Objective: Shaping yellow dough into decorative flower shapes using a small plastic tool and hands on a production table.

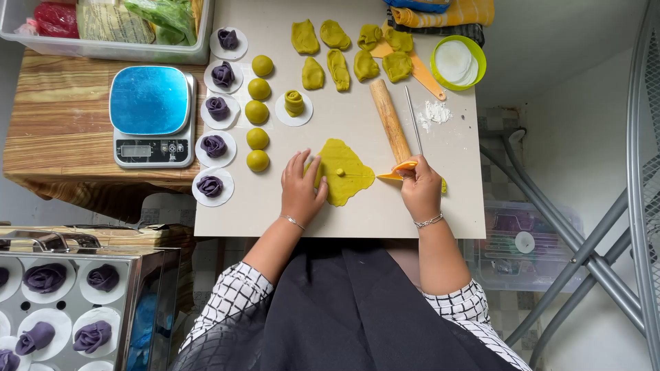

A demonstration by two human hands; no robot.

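Near the desk's front edge, the left hand [302,192] presses spread on flat green dough [344,172]; the right hand [421,189] pinches an orange cutter [399,170] at the dough's edge.

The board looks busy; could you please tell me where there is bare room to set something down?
The board is bare along its near edge below both hands, and on the right between the rolling pin and the right edge, bar some flour. It is crowded at the left with purple roses and green balls, and at the top with dough pieces.
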